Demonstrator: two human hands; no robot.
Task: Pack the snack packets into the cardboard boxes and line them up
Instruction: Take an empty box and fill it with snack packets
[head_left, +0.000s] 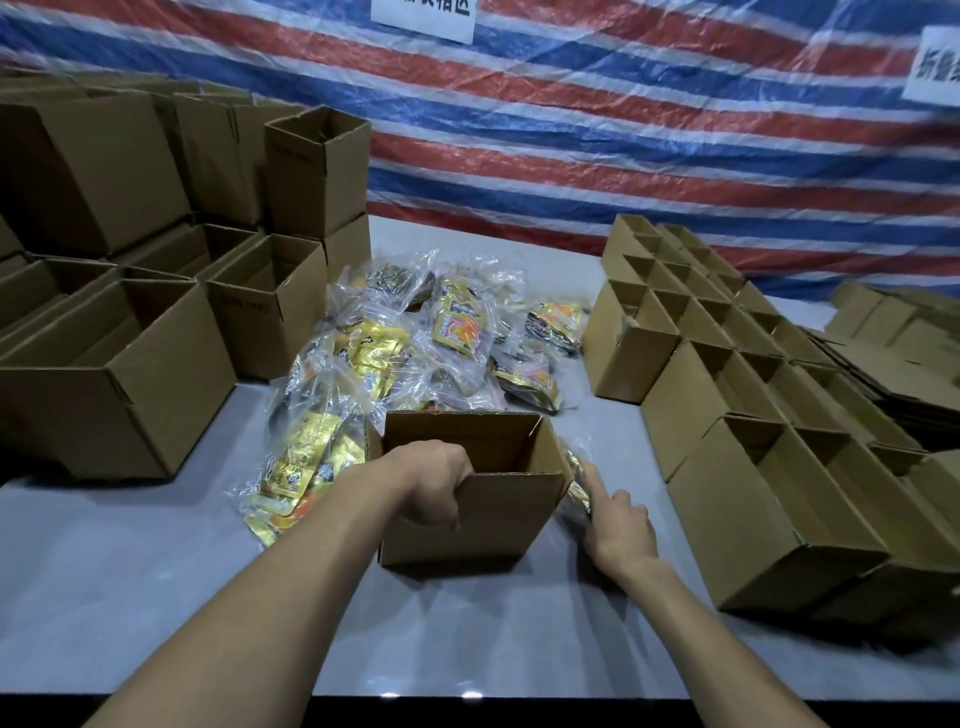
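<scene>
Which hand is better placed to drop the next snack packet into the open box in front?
Right. The right hand touches a packet just right of the box, while the left hand grips the box's near wall.

Front and centre, one brown cardboard box (467, 512) stands upright on the desk, flaps open, with the left grip (431, 483) curled over its near wall. Against its right side leans a single gold packet (577, 480) in clear wrap, touched by the right grip (618, 525). Behind it sprawls the heap of snack packets (415, 332), gold and orange. To the right, open boxes sit in neat rows (727, 364); to the left, larger open boxes are stacked (119, 364).
</scene>
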